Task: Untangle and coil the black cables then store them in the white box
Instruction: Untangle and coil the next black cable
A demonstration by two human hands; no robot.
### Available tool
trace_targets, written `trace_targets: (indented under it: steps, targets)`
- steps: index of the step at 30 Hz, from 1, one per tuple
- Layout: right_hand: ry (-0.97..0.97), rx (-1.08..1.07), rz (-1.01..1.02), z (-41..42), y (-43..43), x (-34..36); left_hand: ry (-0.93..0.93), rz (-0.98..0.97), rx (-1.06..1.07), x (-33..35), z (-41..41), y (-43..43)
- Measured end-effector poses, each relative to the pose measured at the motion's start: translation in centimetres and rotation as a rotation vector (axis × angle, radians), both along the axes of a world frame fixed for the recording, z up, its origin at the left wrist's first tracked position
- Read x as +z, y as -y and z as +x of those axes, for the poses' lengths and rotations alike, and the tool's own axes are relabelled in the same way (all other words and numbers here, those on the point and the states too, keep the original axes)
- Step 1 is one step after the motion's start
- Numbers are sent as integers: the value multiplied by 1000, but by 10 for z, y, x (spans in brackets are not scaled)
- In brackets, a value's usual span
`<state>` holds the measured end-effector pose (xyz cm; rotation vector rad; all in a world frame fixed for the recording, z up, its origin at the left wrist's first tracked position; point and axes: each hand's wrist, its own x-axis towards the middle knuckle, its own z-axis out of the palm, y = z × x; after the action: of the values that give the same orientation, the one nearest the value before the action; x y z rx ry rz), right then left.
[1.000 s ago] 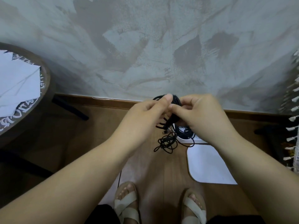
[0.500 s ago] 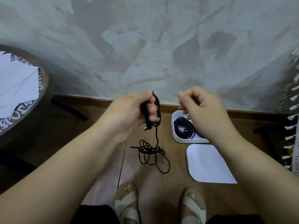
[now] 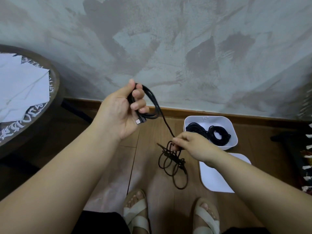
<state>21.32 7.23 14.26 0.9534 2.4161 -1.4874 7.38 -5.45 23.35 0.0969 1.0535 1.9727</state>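
My left hand (image 3: 120, 114) grips a small coil of black cable (image 3: 152, 105), its silver plug sticking out by the palm. The cable runs down to my right hand (image 3: 190, 143), which pinches it just above a tangled bunch of loops (image 3: 173, 163) hanging over the wooden floor. The white box (image 3: 233, 130) stands on the floor against the wall to the right, with two coiled black cables (image 3: 208, 132) inside. Its white lid (image 3: 217, 176) lies flat in front of it, partly under my right forearm.
A round dark wooden table (image 3: 54, 92) with white papers on it stands at the left. A grey mottled wall with a wooden skirting board runs across the back. My sandalled feet (image 3: 136, 215) are below the hanging cable. Fringed fabric shows at the right edge.
My hands have parted. The left stayed raised with the coil. The right dropped down and took hold of the cable above the tangle, which now hangs lower.
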Motion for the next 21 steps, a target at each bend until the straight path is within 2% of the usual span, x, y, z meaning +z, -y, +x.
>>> trace_targets:
  steps: [2, 4, 7, 9, 11, 13, 15, 19, 21]
  targets:
    - [-24, -25, 9, -1, 1, -1, -45, -76, 79, -7, 0, -4]
    - [-27, 81, 124, -5, 8, 5, -244, -234, 62, -12, 5, -6]
    - [-92, 378, 386, -8, 22, 19, -828, -504, -87, -16, 16, -7]
    - [-204, 503, 479, -6, 26, 31, -1194, -629, -236, -21, 21, -7]
    - [-288, 524, 517, -2, 23, 40, -1384, -720, -402, -27, 25, -7]
    - [-344, 473, 510, 4, 17, 47, -1467, -766, -499, -29, 26, -8]
    - [-424, 410, 477, 8, 13, 50, -1466, -756, -559, -27, 28, -8]
    - [-506, 339, 433, 9, 17, 51, -1271, -645, -591, -24, 33, -8]
    - [-548, 269, 474, 8, 18, 49, -1162, -611, -565, -24, 30, -7]
